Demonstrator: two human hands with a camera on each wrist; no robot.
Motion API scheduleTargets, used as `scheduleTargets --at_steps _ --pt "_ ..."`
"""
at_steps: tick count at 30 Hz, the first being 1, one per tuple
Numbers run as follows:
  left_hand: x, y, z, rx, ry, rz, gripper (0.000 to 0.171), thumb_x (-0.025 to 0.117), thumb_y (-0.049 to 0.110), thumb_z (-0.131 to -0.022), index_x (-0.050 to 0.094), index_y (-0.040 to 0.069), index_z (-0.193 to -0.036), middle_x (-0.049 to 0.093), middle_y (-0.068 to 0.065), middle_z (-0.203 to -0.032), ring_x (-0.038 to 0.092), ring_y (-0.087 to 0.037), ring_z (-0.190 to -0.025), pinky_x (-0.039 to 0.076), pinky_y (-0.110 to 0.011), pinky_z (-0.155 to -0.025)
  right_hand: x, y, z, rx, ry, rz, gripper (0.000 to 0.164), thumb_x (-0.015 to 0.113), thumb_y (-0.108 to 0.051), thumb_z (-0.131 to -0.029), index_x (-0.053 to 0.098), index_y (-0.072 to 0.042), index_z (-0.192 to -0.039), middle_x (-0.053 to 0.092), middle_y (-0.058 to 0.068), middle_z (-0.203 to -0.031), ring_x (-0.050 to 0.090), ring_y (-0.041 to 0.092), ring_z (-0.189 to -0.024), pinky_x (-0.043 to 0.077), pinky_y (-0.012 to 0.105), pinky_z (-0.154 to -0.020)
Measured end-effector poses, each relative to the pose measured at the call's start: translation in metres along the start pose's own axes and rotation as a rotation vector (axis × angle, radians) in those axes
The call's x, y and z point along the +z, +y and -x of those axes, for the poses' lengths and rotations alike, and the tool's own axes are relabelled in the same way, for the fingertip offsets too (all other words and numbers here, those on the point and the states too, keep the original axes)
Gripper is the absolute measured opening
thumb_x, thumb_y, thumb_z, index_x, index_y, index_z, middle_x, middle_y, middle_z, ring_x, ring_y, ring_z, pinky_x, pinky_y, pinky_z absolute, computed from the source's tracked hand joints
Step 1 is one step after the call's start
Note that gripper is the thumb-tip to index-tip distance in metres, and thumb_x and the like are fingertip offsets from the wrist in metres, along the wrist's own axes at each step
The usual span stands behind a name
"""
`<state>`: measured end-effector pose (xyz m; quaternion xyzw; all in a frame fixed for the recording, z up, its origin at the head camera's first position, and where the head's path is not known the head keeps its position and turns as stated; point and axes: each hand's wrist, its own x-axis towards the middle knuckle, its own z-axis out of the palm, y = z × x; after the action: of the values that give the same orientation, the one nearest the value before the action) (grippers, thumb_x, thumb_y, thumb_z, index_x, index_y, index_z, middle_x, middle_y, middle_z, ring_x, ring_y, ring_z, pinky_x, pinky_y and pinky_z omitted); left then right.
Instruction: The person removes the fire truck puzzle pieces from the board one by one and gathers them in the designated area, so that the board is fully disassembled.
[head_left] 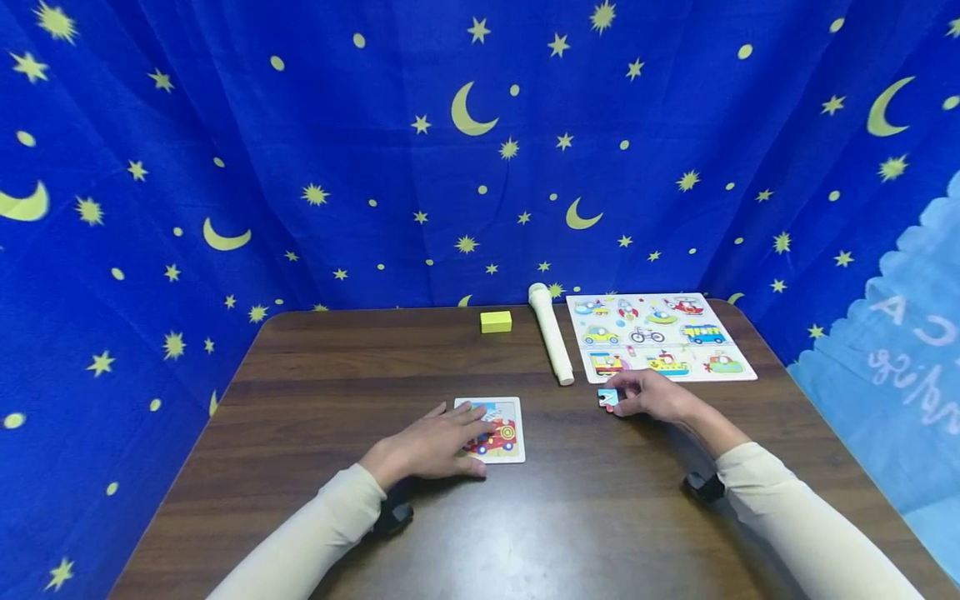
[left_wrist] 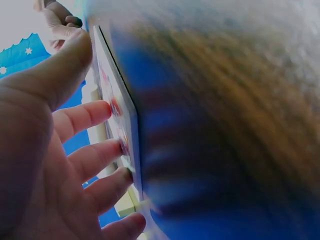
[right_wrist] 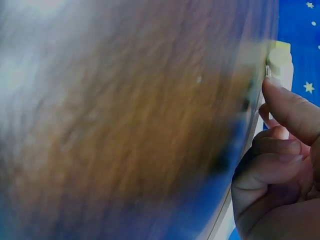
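Note:
A small square jigsaw puzzle (head_left: pixel 504 442) with a red vehicle picture and a pale frame lies on the table. My left hand (head_left: pixel 442 442) rests over its left part with fingers spread, covering some of the picture. In the left wrist view, the fingertips (left_wrist: pixel 120 145) touch the puzzle's face. My right hand (head_left: pixel 651 395) pinches a light-blue and white jigsaw piece (head_left: pixel 606 397) between thumb and fingers, close over the table to the right of the puzzle. In the right wrist view, the other fingers (right_wrist: pixel 265 175) are curled in and the piece is mostly hidden.
Beyond my right hand lies a white vehicle picture board (head_left: pixel 637 335). A cream-coloured, microphone-shaped stick (head_left: pixel 553 342) lies left of it, and a yellow block (head_left: pixel 496 322) sits near the back edge. A blue star-and-moon curtain (head_left: pixel 390 150) hangs behind the brown wooden table (head_left: pixel 337 358).

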<state>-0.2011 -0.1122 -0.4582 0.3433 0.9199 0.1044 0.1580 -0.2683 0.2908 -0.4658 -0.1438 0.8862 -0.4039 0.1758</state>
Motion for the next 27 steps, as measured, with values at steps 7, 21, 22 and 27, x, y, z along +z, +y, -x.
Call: scheduleTargets --at_steps 7,21,22,27 --pt "0.000 0.002 0.001 -0.001 -0.009 0.003 0.077 0.062 0.061 -0.094 0.041 0.022 -0.158 0.028 -0.007 -0.167 0.021 -0.032 -0.155 0.018 -0.058 -0.124 -0.003 0.004 0.000 0.046 -0.008 0.051 0.038 0.077 -0.010 -0.087 0.068 -0.002 -0.124 0.050 0.005 -0.083 0.044 0.020 -0.076 0.035 0.030 -0.064" --pt "-0.003 0.001 0.003 -0.006 -0.007 0.001 0.073 0.063 0.058 -0.095 0.043 0.024 -0.157 0.029 -0.005 -0.167 0.019 -0.031 -0.156 0.018 -0.054 -0.124 0.006 -0.006 -0.002 -0.096 0.087 0.151 0.034 0.074 -0.001 -0.087 0.067 0.000 -0.121 0.052 0.002 -0.072 0.047 0.015 -0.063 0.035 0.026 -0.054" --pt "-0.003 0.001 0.003 -0.006 -0.005 0.002 0.073 0.063 0.058 -0.095 0.043 0.024 -0.156 0.029 -0.005 -0.167 0.019 -0.031 -0.156 0.019 -0.054 -0.124 0.007 -0.006 -0.002 -0.087 0.088 0.159 0.034 0.073 0.000 -0.087 0.068 -0.001 -0.121 0.052 0.001 -0.072 0.047 0.015 -0.063 0.034 0.025 -0.053" --pt "-0.001 0.000 0.002 0.000 -0.005 -0.004 0.073 0.062 0.059 -0.095 0.044 0.024 -0.156 0.029 -0.005 -0.167 0.020 -0.031 -0.156 0.019 -0.054 -0.124 0.007 -0.004 -0.005 -0.045 0.082 0.185 0.036 0.073 0.000 -0.088 0.067 -0.001 -0.123 0.053 0.002 -0.072 0.048 0.016 -0.063 0.035 0.025 -0.054"
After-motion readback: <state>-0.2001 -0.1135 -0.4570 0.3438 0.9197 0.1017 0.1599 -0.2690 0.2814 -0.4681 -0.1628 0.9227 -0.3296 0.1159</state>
